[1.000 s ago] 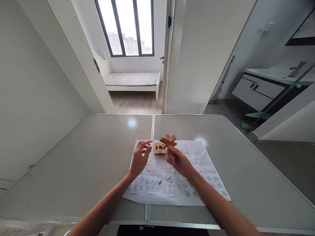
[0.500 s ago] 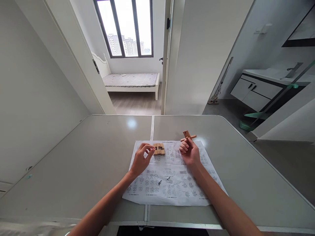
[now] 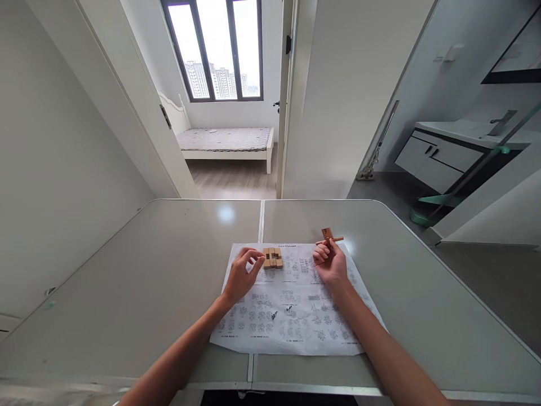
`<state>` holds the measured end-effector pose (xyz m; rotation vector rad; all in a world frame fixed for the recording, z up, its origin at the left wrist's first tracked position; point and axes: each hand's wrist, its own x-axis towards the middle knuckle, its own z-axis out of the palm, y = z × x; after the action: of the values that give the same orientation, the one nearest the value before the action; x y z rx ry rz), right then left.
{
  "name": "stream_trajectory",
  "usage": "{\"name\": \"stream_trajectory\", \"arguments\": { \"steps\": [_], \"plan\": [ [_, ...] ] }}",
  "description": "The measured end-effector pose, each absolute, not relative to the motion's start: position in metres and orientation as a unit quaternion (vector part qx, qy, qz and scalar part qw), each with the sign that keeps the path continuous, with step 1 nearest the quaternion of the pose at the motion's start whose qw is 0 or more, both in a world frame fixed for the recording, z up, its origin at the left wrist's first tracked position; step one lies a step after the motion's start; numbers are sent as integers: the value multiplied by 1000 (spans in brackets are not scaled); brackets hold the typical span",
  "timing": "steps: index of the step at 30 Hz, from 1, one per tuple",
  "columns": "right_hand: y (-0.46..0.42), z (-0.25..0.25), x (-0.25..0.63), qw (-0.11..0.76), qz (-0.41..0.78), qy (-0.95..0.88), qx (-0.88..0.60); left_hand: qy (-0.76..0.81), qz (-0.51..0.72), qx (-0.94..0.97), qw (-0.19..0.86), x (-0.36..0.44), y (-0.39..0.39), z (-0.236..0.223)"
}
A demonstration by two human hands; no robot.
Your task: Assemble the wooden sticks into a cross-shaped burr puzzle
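On the printed paper sheet (image 3: pixel 279 293) sits a squarish cluster of wooden puzzle blocks (image 3: pixel 273 251) with a gap in its middle. My left hand (image 3: pixel 244 272) rests at the left side of this cluster, thumb and forefinger pinched on its edge. To the right, my right hand (image 3: pixel 331 264) is raised over the sheet's upper right part, fingers curled. It holds wooden puzzle pieces (image 3: pixel 327 233), one upright with a dark mark and a thin one lying crosswise. The lower ends of these pieces are hidden by my fingers.
The sheet, covered in small diagrams, lies on a grey table (image 3: pixel 127 293) with a pale seam down its middle. Beyond the table are a bed (image 3: pixel 228 141) and a window. A washbasin cabinet (image 3: pixel 439 155) stands at the right.
My right hand has moved slightly right with the wooden pieces, which have turned a little. My left hand stays at the block cluster. The view has tilted slightly.
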<state>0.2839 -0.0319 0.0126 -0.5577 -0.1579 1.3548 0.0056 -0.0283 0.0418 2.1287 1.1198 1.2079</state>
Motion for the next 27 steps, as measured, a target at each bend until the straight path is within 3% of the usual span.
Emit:
{"name": "stream_trajectory", "arguments": {
  "steps": [27],
  "plan": [
    [-37, 16, 264, 701, 592, -171, -360, 439, 427, 760, 216, 5, -20, 34]
  ]
}}
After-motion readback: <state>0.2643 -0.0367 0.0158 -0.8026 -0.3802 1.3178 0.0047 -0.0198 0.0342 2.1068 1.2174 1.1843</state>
